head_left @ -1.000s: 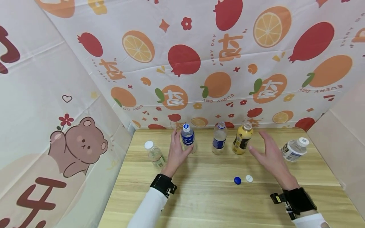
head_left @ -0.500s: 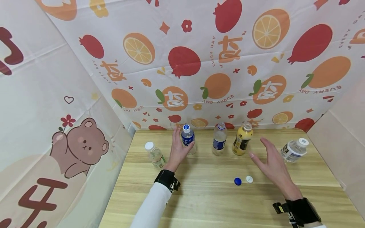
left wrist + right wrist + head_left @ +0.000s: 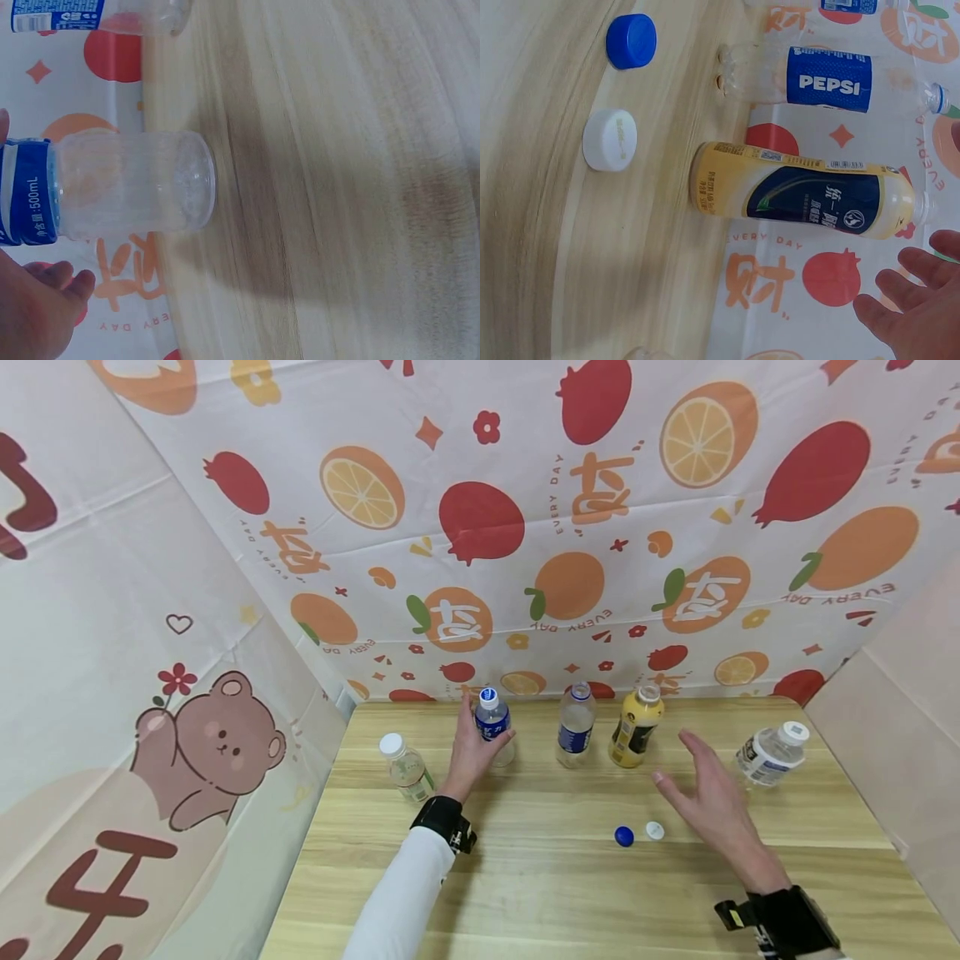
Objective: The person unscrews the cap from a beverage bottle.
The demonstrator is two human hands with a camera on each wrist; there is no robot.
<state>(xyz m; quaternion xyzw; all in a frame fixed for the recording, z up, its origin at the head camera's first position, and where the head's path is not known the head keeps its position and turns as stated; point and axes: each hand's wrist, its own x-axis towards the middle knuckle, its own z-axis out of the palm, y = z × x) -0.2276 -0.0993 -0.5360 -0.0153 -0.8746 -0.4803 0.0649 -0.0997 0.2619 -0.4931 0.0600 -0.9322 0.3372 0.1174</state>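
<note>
My left hand (image 3: 470,756) is at a capped clear bottle (image 3: 492,727) with a blue label, its fingers straight along the left side and the thumb crossing the front. In the left wrist view the fingers (image 3: 64,283) lie beside the bottle (image 3: 131,184), spread apart from its wall. My right hand (image 3: 716,802) hovers with spread fingers, holding nothing, to the right of an uncapped yellow drink bottle (image 3: 636,728). An uncapped Pepsi bottle (image 3: 829,79) stands left of the yellow one. In front lie a blue cap (image 3: 624,836) and a white cap (image 3: 655,831).
A white-capped bottle with a green label (image 3: 408,768) stands at the left of the wooden table (image 3: 540,893). Another white-capped clear bottle (image 3: 771,755) is at the right. A fruit-print cloth (image 3: 555,643) hangs behind the row.
My right hand has drawn slightly down, away from the yellow bottle. The left hand has shifted slightly at the blue-labelled bottle. Bottles and caps stay in place.
</note>
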